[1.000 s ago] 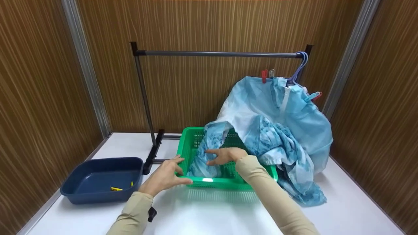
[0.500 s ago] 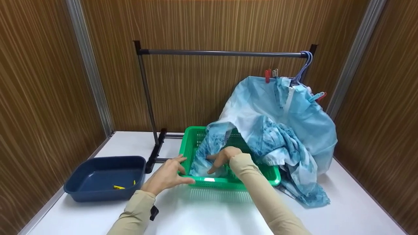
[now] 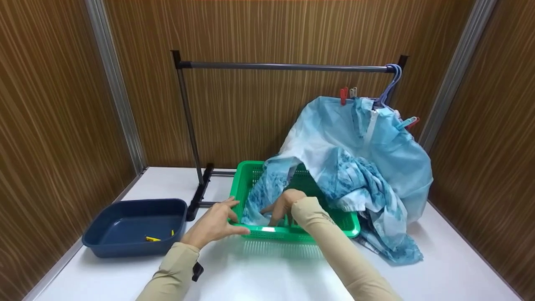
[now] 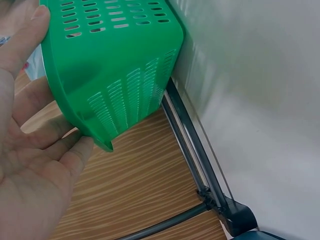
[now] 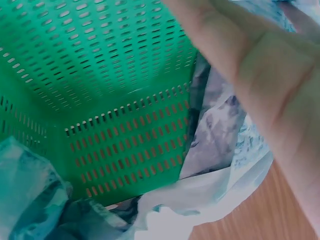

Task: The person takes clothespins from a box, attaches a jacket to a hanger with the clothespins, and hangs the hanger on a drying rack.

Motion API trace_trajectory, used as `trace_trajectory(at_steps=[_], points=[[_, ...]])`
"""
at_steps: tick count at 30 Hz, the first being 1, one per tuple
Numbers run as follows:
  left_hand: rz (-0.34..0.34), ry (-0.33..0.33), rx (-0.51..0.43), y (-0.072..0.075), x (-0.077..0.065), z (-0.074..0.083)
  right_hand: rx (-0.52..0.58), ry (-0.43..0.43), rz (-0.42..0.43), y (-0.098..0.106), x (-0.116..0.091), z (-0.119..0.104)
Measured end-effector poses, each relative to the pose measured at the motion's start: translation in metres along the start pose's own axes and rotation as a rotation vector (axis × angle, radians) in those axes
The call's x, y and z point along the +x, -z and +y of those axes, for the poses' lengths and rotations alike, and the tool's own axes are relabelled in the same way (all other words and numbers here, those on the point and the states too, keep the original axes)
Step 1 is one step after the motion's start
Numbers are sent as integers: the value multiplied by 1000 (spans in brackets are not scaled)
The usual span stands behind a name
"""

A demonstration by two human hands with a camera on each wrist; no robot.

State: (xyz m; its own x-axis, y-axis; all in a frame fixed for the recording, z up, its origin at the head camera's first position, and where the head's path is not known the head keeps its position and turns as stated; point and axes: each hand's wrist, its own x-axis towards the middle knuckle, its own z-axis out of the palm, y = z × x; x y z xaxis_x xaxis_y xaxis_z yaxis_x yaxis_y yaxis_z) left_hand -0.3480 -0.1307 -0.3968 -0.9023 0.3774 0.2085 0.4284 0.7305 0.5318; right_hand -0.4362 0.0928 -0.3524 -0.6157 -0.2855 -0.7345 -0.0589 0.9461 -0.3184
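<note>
A blue-and-white tie-dye jacket (image 3: 317, 125) with a white zip hangs bunched from purple hangers (image 3: 393, 81) at the rack's right end. Its sleeve-like length of cloth (image 3: 263, 196) drops into a green perforated basket (image 3: 355, 223). My left hand (image 3: 215, 223) holds the basket's near left corner, thumb on the front rim and fingers on the side rim; the left wrist view shows the fingers on the rim (image 4: 65, 102). Inside the basket, my right hand (image 3: 286, 202) reaches down at this cloth, thumb and forefinger apart. Its other fingertips are hidden; the right wrist view shows it blurred (image 5: 265, 75).
A dark blue tub (image 3: 133, 251) with yellow clothespins (image 3: 152, 239) stands at left. Red (image 3: 343, 96) and blue clothespins (image 3: 405, 123) grip the jacket. The rack's bar (image 3: 284, 67) spans above the basket, its foot (image 3: 198, 192) behind my left hand. Wood-grain walls enclose the white table.
My right hand has moved lower into the basket, its fingers turning downward onto the cloth. The left hand keeps its place on the corner. The whole view has shifted slightly.
</note>
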Motion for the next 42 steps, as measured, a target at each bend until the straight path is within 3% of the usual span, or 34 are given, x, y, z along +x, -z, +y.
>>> trace_trajectory(at_steps=[6, 10, 13, 15, 21, 24, 27, 33, 39, 42], points=[[-12, 10, 6, 1, 1, 0, -180, 9, -58, -3, 0, -4], [-28, 24, 7, 1, 2, 0, -162, -58, 35, -3, -2, -2], [-36, 36, 1, 1, 2, 0, -97, -40, 160, 1, -4, 4], [-35, 37, -2, 1, 1, 0, -103, 32, 210, 6, -5, 8], [-29, 33, 0, 2, 0, 0, -122, 142, 580, 20, -11, 22], [-22, 19, -2, 1, 1, -1, -153, 168, 739, 27, -16, 30], [-14, 4, -4, 1, 1, -2, -161, 154, 826, 32, -21, 39], [-13, 14, -10, 0, 1, -1, -203, 80, 786, 39, -25, 54], [-24, 17, -5, 1, 1, 0, -235, 209, 821, 42, -10, 44], [-26, 24, 11, 1, 1, 0, -228, 243, 764, 39, -4, 26]])
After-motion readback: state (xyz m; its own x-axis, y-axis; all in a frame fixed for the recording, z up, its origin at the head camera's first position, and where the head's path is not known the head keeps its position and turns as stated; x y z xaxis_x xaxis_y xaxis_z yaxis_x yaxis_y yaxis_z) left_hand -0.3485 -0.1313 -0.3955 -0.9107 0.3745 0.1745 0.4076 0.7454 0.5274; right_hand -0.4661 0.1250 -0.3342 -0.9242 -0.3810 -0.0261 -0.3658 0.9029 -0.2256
